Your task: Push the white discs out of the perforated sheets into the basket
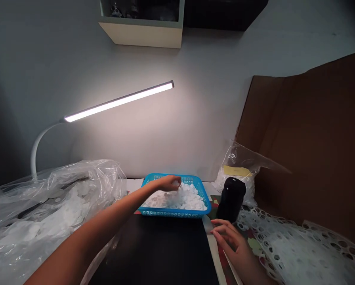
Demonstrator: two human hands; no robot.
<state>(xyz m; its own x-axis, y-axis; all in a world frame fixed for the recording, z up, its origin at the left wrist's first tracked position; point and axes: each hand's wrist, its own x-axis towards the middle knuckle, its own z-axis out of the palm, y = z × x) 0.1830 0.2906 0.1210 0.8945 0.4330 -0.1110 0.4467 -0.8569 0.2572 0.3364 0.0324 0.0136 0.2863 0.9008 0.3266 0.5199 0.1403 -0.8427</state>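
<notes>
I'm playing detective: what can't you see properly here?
All head view:
- Whether the left hand holds anything: its curl hides that.
- Floor of the blue basket: white pieces cover it.
- Any writing on the yellow label: too small.
- Right side of the cardboard: cut off by edge.

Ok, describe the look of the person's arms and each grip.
The left arm and right forearm are bare, no sleeve in view. The left grip and right grip are ungloved human hands; no ring or wristband shows.

1 head-worn camera looks forward and down from close range toward the blue basket (174, 212) and wall (201, 130).
</notes>
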